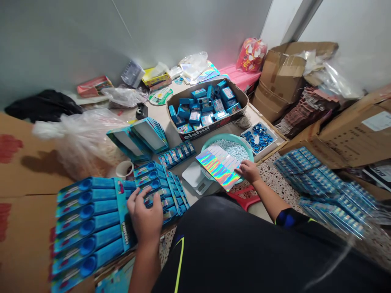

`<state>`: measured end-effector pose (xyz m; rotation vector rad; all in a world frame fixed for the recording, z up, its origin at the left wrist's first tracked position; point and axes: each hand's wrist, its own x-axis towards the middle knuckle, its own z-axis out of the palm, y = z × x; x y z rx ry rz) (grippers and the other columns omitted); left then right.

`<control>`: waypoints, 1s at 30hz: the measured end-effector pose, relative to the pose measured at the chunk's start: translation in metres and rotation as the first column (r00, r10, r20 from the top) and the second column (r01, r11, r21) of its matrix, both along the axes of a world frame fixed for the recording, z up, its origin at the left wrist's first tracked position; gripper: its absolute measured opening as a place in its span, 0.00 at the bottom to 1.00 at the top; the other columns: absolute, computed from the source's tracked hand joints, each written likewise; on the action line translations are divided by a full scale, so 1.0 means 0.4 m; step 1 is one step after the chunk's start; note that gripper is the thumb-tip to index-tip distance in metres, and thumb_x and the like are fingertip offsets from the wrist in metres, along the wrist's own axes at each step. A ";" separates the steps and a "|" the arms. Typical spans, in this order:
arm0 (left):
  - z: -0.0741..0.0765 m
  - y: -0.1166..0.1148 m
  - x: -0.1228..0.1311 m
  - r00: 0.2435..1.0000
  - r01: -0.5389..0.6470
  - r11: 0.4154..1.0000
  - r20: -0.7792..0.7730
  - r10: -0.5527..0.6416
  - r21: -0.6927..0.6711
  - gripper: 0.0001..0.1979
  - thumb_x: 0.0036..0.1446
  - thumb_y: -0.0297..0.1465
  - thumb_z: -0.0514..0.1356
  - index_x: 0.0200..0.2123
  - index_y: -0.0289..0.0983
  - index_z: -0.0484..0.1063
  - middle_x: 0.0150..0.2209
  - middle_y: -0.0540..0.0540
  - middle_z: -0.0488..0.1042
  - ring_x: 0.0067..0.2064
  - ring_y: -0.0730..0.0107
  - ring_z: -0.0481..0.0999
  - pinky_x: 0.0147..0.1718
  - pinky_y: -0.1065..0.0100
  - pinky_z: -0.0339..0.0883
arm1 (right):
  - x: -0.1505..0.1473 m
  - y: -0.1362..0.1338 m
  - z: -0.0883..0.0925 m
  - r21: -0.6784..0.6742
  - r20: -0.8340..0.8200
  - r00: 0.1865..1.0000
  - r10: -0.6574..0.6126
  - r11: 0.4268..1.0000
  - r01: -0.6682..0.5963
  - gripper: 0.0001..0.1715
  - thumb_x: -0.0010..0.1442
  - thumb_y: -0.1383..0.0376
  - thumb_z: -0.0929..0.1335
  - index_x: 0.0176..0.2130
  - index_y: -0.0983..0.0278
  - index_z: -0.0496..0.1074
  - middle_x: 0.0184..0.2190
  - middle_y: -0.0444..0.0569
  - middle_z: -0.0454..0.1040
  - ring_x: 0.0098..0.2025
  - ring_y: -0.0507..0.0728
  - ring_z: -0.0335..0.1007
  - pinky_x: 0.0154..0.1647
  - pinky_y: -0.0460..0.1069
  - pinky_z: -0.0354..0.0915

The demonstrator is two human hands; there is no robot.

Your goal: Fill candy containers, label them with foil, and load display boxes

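Observation:
My left hand point(146, 215) lies palm-down with fingers spread on a row of flat blue card packages point(159, 185), beside a fanned stack of longer blue packages point(87, 221). My right hand point(249, 170) rests on the near edge of a fan of shiny holographic cards point(219, 166), fingers curled onto them. The cards lie across a teal bowl point(214, 140) of small white pieces point(233, 148). A small white scale point(195, 177) sits under the cards' left end.
A cardboard box point(241, 97) of blue packets stands behind the bowl. A white tray point(273, 140) of blue rings is to its right. Blue strip packages point(324, 183) cover the floor at right. Cardboard boxes point(284, 77) and plastic bags point(82, 134) crowd the surroundings.

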<state>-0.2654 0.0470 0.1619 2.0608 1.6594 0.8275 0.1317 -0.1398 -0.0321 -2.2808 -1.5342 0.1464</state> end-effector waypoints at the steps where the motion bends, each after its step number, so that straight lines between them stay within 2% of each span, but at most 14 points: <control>1: 0.004 -0.002 0.002 1.000 0.002 1.000 0.007 -0.003 0.022 0.17 0.61 0.41 0.59 0.47 0.36 0.74 0.59 0.36 0.66 0.62 0.53 0.68 0.65 0.52 0.60 | 0.002 -0.002 -0.003 -0.003 -0.002 1.000 0.022 1.000 -0.022 0.24 0.68 0.49 0.66 0.29 0.64 0.74 0.36 0.53 0.74 0.40 0.58 0.67 0.45 0.50 0.60; 5: 0.013 -0.004 0.007 0.999 0.039 0.997 0.022 -0.040 0.067 0.16 0.61 0.40 0.59 0.45 0.35 0.75 0.54 0.36 0.70 0.60 0.54 0.70 0.64 0.54 0.62 | 0.011 -0.008 -0.017 0.001 0.003 0.999 0.040 0.999 -0.040 0.28 0.66 0.44 0.66 0.26 0.62 0.68 0.29 0.51 0.72 0.35 0.57 0.66 0.38 0.49 0.58; 9: 0.014 -0.009 0.013 0.999 0.020 0.994 -0.029 -0.017 0.106 0.16 0.61 0.40 0.59 0.43 0.34 0.77 0.57 0.34 0.69 0.61 0.49 0.68 0.65 0.48 0.58 | 0.017 -0.012 -0.025 0.030 -0.001 1.000 0.025 0.999 -0.025 0.29 0.65 0.42 0.67 0.26 0.61 0.65 0.26 0.50 0.71 0.32 0.57 0.66 0.35 0.49 0.56; 13: 0.019 -0.015 0.023 0.998 -0.005 0.992 -0.069 0.014 0.124 0.15 0.60 0.39 0.60 0.42 0.35 0.79 0.59 0.33 0.68 0.62 0.46 0.66 0.65 0.46 0.56 | 0.022 -0.015 -0.027 0.081 -0.030 0.999 0.021 0.997 -0.018 0.28 0.62 0.42 0.70 0.27 0.60 0.65 0.27 0.50 0.72 0.32 0.58 0.67 0.34 0.50 0.58; 17: 0.025 -0.015 0.030 0.997 -0.007 0.992 -0.069 0.015 0.124 0.15 0.60 0.39 0.60 0.42 0.35 0.79 0.58 0.33 0.70 0.61 0.47 0.68 0.64 0.47 0.57 | 0.026 -0.017 -0.030 0.142 -0.068 0.997 0.039 0.989 -0.029 0.27 0.61 0.43 0.71 0.29 0.61 0.66 0.28 0.51 0.73 0.31 0.59 0.68 0.34 0.51 0.59; 21: 0.024 -0.010 0.032 0.998 -0.001 0.983 -0.055 0.011 0.181 0.17 0.60 0.39 0.61 0.45 0.32 0.78 0.55 0.32 0.72 0.60 0.47 0.70 0.64 0.47 0.58 | 0.030 -0.014 -0.035 0.179 -0.089 0.994 0.062 0.983 -0.045 0.28 0.59 0.42 0.72 0.30 0.62 0.67 0.27 0.51 0.72 0.31 0.59 0.68 0.34 0.51 0.59; 24: 0.019 -0.002 0.032 0.998 -0.006 0.973 -0.066 0.021 0.229 0.18 0.59 0.37 0.61 0.47 0.32 0.77 0.54 0.33 0.73 0.60 0.48 0.70 0.64 0.48 0.60 | 0.035 -0.008 -0.037 0.180 -0.094 0.991 0.097 0.981 -0.079 0.26 0.60 0.44 0.73 0.29 0.62 0.67 0.27 0.50 0.72 0.31 0.59 0.67 0.36 0.52 0.59; 30: 0.005 0.011 0.031 0.994 -0.036 0.947 -0.082 0.066 0.319 0.17 0.55 0.36 0.62 0.45 0.31 0.77 0.49 0.35 0.77 0.55 0.47 0.75 0.59 0.46 0.66 | 0.041 0.005 -0.033 0.144 -0.103 0.976 0.190 0.974 -0.175 0.23 0.64 0.52 0.71 0.25 0.60 0.65 0.25 0.49 0.70 0.32 0.59 0.66 0.37 0.52 0.58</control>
